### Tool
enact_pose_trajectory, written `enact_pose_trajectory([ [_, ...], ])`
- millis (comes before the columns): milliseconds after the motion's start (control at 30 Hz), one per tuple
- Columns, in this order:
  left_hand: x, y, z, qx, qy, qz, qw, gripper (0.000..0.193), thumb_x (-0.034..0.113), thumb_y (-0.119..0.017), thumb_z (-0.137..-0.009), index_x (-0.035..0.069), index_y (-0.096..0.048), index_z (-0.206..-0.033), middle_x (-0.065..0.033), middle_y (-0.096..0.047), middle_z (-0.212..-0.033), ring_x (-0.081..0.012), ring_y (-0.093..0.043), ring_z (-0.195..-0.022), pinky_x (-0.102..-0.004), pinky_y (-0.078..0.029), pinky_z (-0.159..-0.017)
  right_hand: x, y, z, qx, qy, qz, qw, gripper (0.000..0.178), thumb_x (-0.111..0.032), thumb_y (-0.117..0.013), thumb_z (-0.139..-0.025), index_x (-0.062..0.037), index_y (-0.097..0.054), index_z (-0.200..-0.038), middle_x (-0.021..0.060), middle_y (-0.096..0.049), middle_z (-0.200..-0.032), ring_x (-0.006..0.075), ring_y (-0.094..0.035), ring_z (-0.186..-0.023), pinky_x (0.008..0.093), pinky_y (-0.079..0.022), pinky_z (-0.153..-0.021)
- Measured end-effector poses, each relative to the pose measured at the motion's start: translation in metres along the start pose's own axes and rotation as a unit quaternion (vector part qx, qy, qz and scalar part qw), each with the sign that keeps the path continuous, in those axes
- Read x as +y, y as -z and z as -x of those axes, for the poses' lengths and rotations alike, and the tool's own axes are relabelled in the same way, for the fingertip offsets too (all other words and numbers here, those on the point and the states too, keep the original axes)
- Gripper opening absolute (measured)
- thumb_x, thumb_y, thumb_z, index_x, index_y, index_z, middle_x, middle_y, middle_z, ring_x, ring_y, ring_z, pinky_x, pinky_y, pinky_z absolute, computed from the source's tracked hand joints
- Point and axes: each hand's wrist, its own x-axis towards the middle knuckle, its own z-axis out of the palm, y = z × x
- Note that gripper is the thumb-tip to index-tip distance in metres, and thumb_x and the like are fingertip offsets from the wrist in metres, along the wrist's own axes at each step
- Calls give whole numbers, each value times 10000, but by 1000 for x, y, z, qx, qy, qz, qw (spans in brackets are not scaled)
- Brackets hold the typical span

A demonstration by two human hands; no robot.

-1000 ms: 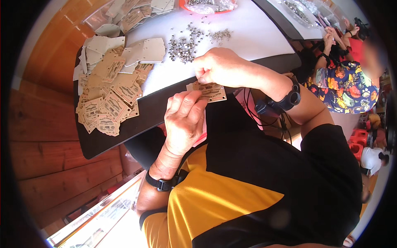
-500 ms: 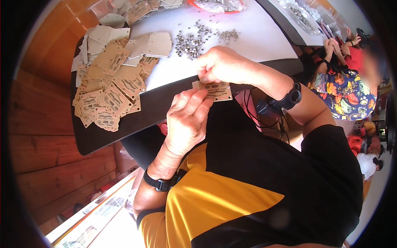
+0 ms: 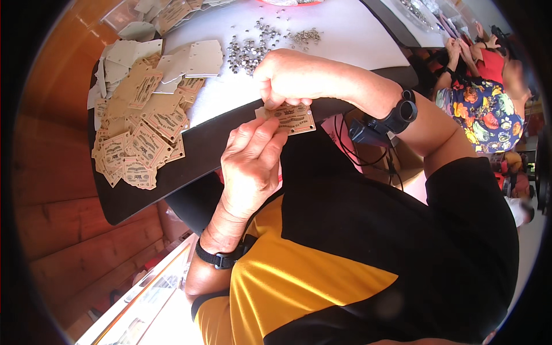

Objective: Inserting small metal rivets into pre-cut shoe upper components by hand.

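At the table's near edge, my left hand (image 3: 252,164) pinches a tan printed card (image 3: 297,121) with small dark studs or holes at its corners. My right hand (image 3: 290,77) is curled closed over the card's upper edge, fingertips pressed together. Whatever those fingertips hold is hidden. Just beyond that hand lies a scatter of small round metal studs (image 3: 250,53), with a pile of smaller metal pieces (image 3: 305,36) beside it. To the left, many similar tan cards (image 3: 144,138) lie heaped, some overhanging the dark table border.
Blank pale cards (image 3: 192,59) lie behind the printed heap. The white tabletop (image 3: 345,37) has a dark rim (image 3: 198,146). Black cables (image 3: 345,146) hang below the edge at right. A person in a flowered shirt (image 3: 474,118) works at another table. Wooden planks (image 3: 63,172) stand at left.
The table and its contents have shifted slightly left and up in the picture. Both hands stay at the card, the right one's fingers now lying farther along its upper edge.
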Motion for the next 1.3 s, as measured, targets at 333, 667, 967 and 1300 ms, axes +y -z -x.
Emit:
enact_pose_trajectory([
  [333,-3,-3,-2,-2,10,19,1000,303,-81,-664,-649,23,-683,-932,-92,-664,-1027,-283,-634,-950,-377,-509,-811,24,-3,2,40,91,-20,995,58,-38,-672,-817,-7,-628,-837,29,-568,-602,95,-525,-512,280,-404,-423],
  [667,4,5,-9,1,51,64,997,219,-78,-702,-750,53,-690,-925,-95,-683,-1020,-264,-609,-892,-354,-512,-797,60,-36,81,288,320,380,819,333,-238,-777,-731,-106,-605,-984,70,-534,-961,267,-598,-817,427,-497,-666],
  [967,35,69,-37,55,92,138,985,228,-100,-691,-766,3,-686,-969,-144,-695,-1000,-255,-657,-896,-334,-515,-822,39,23,39,370,261,79,888,105,-85,-643,-800,-38,-594,-720,95,-591,-636,249,-618,-612,374,-476,-565],
  [1300,157,119,-95,-57,-110,609,783,194,125,-527,-983,-7,-577,-849,-232,-680,-837,-306,-653,-654,-386,-530,-566,-111,101,-2,260,376,-100,884,271,-246,-755,-833,-30,-677,-977,27,-672,-791,94,-569,-585,248,-455,-520],
])
